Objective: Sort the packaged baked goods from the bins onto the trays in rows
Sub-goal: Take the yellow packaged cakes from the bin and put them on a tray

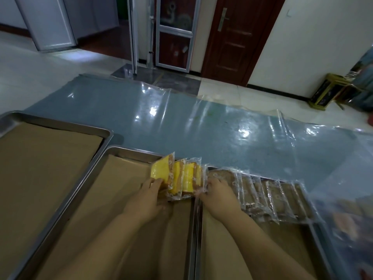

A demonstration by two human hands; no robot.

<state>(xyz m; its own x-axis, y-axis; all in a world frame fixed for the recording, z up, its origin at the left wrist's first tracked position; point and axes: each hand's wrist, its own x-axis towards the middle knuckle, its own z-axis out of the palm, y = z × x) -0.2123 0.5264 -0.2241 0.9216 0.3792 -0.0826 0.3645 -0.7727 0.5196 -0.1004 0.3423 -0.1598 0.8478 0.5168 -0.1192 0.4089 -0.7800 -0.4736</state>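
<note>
Fingers of the left hand (149, 196) are spread against the leftmost of three yellow cake packets (177, 178), which stand tilted in a short row at lower centre of the frame; the right hand (219, 194) presses its fingers on the rightmost packet's clear wrapper, though how tightly they close cannot be told. The packets sit at the far right corner of the middle tray (129, 151), lined with brown paper. Just right, on the right tray (196, 229), a row of brown cake packets (268, 196) overlaps like shingles. An empty-lined left tray (60, 122) fills the left edge. Clear plastic sheeting (201, 122) covers the floor beyond.
</note>
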